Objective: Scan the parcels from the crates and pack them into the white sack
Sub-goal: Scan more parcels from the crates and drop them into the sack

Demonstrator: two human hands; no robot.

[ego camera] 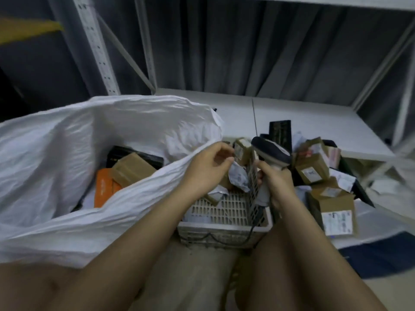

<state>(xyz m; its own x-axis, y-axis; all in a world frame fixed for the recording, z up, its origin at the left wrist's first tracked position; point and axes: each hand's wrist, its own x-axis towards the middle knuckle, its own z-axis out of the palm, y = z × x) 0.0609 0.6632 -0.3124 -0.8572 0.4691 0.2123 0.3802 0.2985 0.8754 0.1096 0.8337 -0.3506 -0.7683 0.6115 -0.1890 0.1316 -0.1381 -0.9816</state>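
Parcels already lie inside the white sack [67, 135] on the left: a brown cardboard box [132, 168], an orange packet [105, 187] and a dark flat item [134, 154] behind them, so the packing is under way, I judge. Much is left. The pale slatted crate [224, 212] in the middle holds a few more, among them a crumpled grey mailer [239, 176], and its near half shows bare slats. To the right a second heap of labelled boxes [332, 194] sits in and around a dark crate [361, 191], apparently untouched.

The small brown parcel [242, 150] is held up above the pale crate, just beside the sack's rim. The left hand [208, 167] pinches it at its left edge, thumb and curled fingers [221, 150] closed on it, though blur hides the exact contact. The right hand [276, 182] is wrapped round the grip of the handheld scanner [270, 153], fingers curled tight, with the scanner's dark head close to the parcel and its cable [224, 240] trailing down over the crate's front wall. I judge this is the scanning step for this parcel, with the drop into the sack to follow.
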